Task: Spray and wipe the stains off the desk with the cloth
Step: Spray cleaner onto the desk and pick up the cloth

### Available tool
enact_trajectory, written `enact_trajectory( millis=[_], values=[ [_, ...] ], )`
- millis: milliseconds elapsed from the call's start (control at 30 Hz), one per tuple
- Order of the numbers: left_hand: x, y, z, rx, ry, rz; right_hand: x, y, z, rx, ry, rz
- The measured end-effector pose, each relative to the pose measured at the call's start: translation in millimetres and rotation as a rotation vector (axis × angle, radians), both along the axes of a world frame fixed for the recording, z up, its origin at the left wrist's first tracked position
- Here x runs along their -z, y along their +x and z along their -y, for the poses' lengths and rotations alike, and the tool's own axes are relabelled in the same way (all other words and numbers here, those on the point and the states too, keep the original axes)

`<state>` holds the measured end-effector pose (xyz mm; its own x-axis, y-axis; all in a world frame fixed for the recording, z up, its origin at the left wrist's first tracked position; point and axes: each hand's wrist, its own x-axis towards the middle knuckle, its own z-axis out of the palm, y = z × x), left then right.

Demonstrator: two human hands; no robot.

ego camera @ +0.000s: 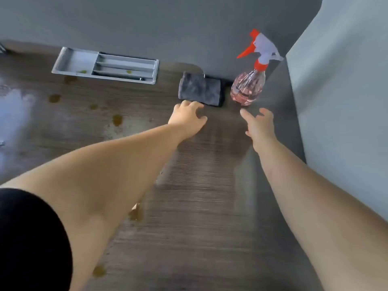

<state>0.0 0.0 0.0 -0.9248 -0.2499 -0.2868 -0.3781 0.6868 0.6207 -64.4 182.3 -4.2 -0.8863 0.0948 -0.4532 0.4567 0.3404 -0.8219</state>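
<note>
Head view: a wood-grain desk (199, 206) seen from above, with both bare arms stretched forward.
Cloth (199, 89): grey and folded, lying flat at the back of the desk against the grey partition (168, 28), just left of the spray bottle.
Spray bottle (247, 89): clear pinkish body with a red and white trigger head, standing upright in the back right corner.
Left hand (189, 120): fingers bent and apart, with the tips at the cloth's near edge; the blur hides whether they press on it.
Right hand (260, 127): fingers spread and straight, near the bottle's base but apart from it.
Stains (117, 119): yellow-brown spots scattered over the left and near parts of the desk.
Tray (105, 66): grey with compartments, set at the back left, with two small spots on it.
Sleeve (31, 238): black, on the left upper arm.
</note>
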Motion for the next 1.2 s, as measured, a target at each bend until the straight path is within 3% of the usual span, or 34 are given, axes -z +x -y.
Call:
enact_trajectory(
  millis=[233,500,833,1100,1200],
  values=[
    [18,-51,4,0.182,-0.362,-0.017,4,-62,25,0.002,0.045,-0.294],
    [27,-81,4,0.167,-0.605,-0.038,23,-86,27,-0.025,0.161,-0.378],
    [-3,-57,3,0.088,-0.4,-0.305,-8,-41,3,-0.074,0.216,-0.412],
    [-21,50,-26,0.374,-0.413,-0.47,-27,87,-50,-0.062,0.196,-0.394],
    [-11,97,-43,0.504,-0.427,-0.395,-20,139,-62,0.009,0.193,-0.344]
  ],
)
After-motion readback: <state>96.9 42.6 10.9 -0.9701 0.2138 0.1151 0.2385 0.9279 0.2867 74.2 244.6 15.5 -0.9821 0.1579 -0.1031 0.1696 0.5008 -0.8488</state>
